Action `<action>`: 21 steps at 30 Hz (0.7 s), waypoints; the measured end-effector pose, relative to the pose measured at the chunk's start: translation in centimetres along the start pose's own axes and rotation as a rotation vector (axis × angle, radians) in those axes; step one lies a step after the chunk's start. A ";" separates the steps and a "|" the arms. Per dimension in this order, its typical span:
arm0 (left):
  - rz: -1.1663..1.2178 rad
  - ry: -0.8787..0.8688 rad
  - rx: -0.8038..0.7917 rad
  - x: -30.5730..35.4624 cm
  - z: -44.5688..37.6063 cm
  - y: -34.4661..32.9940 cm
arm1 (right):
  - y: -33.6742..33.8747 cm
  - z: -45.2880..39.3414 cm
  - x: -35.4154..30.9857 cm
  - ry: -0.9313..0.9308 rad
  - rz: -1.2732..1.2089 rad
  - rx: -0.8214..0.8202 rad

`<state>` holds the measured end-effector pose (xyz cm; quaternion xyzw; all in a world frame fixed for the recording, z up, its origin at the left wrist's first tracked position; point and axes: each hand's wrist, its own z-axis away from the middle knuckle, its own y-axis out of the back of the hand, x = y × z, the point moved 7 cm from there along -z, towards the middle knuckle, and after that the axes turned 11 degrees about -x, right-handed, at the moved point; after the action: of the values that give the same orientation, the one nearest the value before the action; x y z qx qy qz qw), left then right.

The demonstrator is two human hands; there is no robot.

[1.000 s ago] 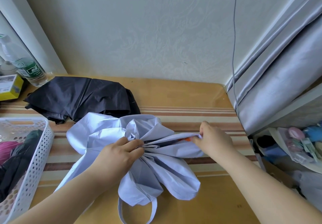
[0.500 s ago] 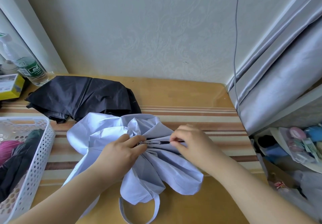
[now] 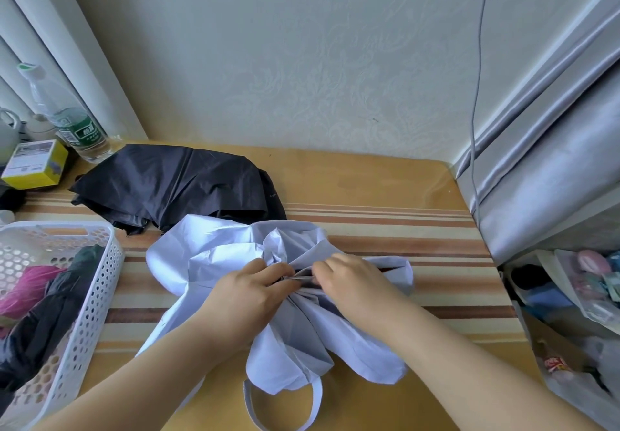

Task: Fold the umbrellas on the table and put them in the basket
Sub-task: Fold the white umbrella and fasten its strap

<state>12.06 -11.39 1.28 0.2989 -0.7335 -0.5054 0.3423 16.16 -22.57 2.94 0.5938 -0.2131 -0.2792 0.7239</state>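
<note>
Gathering the pale umbrella (image 3: 295,299) mid-table, we pinch its ribs with left hand (image 3: 248,296) and right hand (image 3: 352,283); next we pleat its canopy before the basket (image 3: 97,283).

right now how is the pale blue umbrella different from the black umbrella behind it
The pale blue umbrella is light-coloured; the black umbrella is dark. The pale blue one is being worked: the left hand and right hand pinch its gathered canopy, while nobody touches the black one. The pale blue one lies nearer the person, the black one closer to the wall. Both lie unfolded and rumpled on the table, outside the basket.
</note>
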 end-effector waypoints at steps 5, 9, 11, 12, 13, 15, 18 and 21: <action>0.044 0.032 0.009 0.0 -0.1 -0.1 | -0.3 0.7 1.1 -0.056 -0.100 0.078; 0.055 0.078 0.005 -0.6 -0.6 0.1 | 1.0 2.1 1.6 -0.119 -0.375 0.143; 0.068 0.067 0.002 -0.6 -0.8 0.1 | 0.8 2.1 0.5 -0.116 -0.269 0.071; 0.078 0.060 0.007 -0.6 -0.9 0.1 | 0.7 2.0 0.0 -0.118 -0.218 0.028; 0.090 0.053 0.014 -0.5 -0.8 0.0 | 0.1 1.9 -0.1 -0.127 -0.219 -0.005; 0.111 0.044 0.026 -0.5 -0.6 -0.3 | -0.7 1.5 -0.6 -0.120 -0.231 -0.042; 0.150 0.050 0.033 -1.0 -0.1 -0.7 | -0.8 1.5 -0.1 -0.158 -0.274 -0.031; 0.174 0.051 0.028 -1.2 0.0 -0.6 | -1.2 1.9 -0.2 -0.151 -0.305 -0.105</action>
<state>12.78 -10.67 0.44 0.2515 -0.7547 -0.4559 0.3991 14.60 -24.03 2.15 0.5580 -0.1597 -0.4403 0.6850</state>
